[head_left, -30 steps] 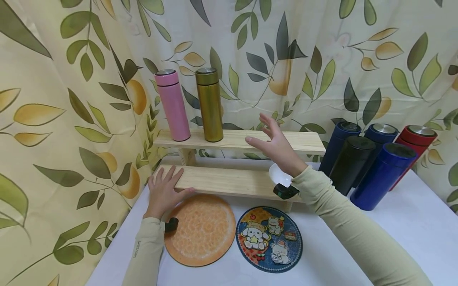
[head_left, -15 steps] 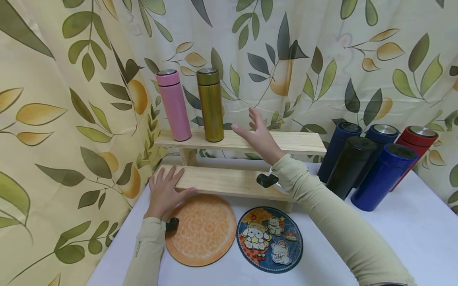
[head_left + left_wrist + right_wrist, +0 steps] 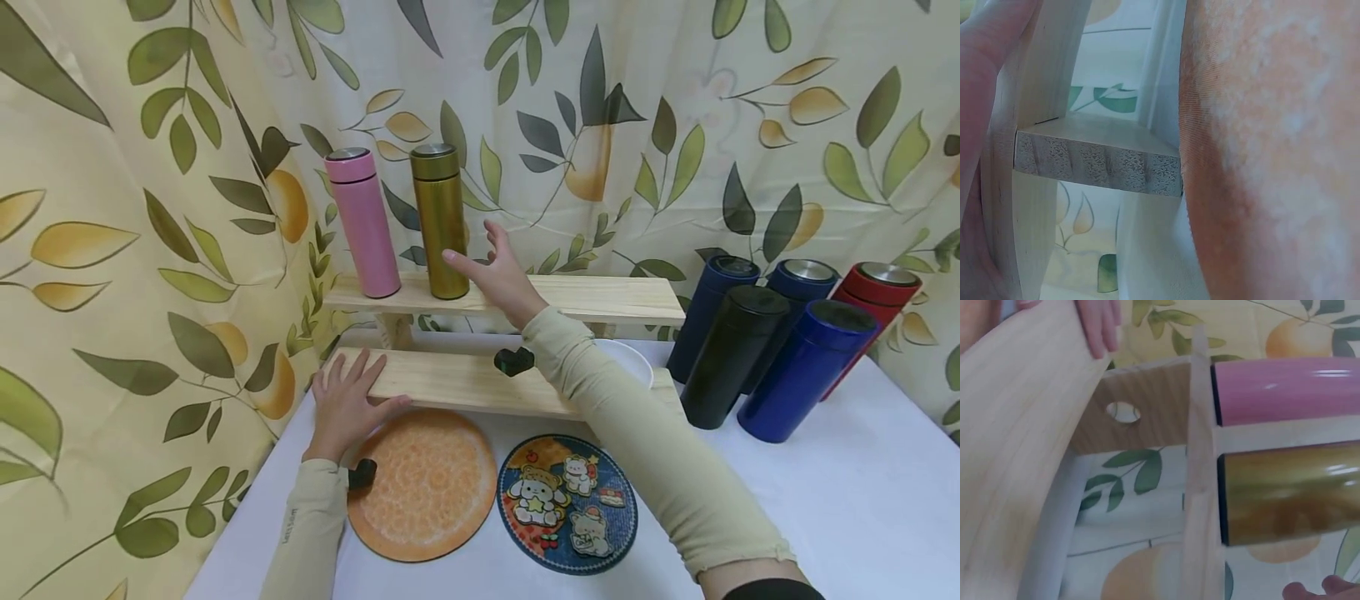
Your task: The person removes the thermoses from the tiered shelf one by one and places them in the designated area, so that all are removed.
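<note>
On the upper wooden shelf [image 3: 570,293], a pink thermos bottle [image 3: 363,221] and a gold thermos bottle [image 3: 440,221] stand upright side by side. My right hand [image 3: 501,275] reaches in from the right over that shelf, fingers spread and nothing held. Its thumb overlaps the lower part of the gold bottle in the head view; in the right wrist view its fingertips [image 3: 1335,589] show below the bottle. My left hand [image 3: 347,400] rests spread on the left end of the lower wooden shelf [image 3: 465,379].
Several thermos bottles, including a black one [image 3: 735,354], a blue one [image 3: 806,371] and a red one [image 3: 885,287], stand on the table at right. A white dish [image 3: 630,360] sits behind my right sleeve. An orange round mat [image 3: 427,492] and a cartoon round mat [image 3: 566,504] lie in front.
My right hand has moved left along the upper shelf toward the gold bottle, fingers still spread. The left hand has stayed on the lower shelf, and the bottles stand where they were.
</note>
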The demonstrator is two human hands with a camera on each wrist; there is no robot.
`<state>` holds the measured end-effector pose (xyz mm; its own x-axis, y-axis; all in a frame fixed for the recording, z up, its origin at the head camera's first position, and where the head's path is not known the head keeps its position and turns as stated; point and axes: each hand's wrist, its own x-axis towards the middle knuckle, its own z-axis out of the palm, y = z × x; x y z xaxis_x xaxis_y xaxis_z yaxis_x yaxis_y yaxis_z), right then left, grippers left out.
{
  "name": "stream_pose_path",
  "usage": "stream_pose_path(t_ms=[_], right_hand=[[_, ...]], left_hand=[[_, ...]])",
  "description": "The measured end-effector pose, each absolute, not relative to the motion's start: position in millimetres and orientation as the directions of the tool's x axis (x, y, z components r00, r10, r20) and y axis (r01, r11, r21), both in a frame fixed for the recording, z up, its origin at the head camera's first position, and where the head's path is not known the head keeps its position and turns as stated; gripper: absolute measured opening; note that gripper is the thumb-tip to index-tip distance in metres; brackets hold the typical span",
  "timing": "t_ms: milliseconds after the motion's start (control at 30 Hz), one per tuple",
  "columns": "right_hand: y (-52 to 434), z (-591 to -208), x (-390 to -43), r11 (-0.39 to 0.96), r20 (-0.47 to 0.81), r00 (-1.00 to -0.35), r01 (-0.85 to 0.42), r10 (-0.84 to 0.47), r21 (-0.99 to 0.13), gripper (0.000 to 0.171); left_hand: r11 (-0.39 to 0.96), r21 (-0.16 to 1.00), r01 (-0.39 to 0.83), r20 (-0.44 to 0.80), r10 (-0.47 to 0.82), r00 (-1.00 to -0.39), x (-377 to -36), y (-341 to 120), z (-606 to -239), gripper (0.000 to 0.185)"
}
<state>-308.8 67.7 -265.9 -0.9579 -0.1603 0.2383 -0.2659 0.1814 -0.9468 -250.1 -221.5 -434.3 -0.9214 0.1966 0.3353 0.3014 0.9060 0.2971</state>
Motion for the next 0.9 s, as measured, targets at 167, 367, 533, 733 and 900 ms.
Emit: stream_pose_path(t_ms=[167, 367, 533, 733, 900], right_hand=[[51.4, -258.9, -315.1, 0.170, 0.238, -0.961, -0.261, -0.142, -0.950, 0.105], [39.6, -255.0, -323.7, 0.129, 0.225, -0.968, -0.239, -0.113, -0.962, 0.107], [32.5, -251.7, -326.3, 0.078, 0.204, -0.975, -0.211, -0.089, -0.974, 0.109], [24.2, -245.1, -328.9, 0.012, 0.230, -0.972, -0.231, -0.049, -0.973, 0.106], [17.3, -240.0, -332.7, -0.012, 0.275, -0.961, -0.275, -0.022, -0.961, 0.099]], left_hand=[[0.908, 0.291, 0.303, 0.344, 0.196, -0.918, -251.8, -222.9, -435.4, 0.097], [0.905, 0.301, 0.300, 0.339, 0.192, -0.921, -251.4, -221.6, -434.1, 0.097], [0.904, 0.303, 0.302, 0.346, 0.191, -0.919, -250.6, -222.0, -433.9, 0.097], [0.910, 0.292, 0.294, 0.337, 0.189, -0.922, -252.4, -221.6, -435.0, 0.097], [0.911, 0.295, 0.289, 0.335, 0.185, -0.924, -252.5, -220.1, -435.6, 0.097]])
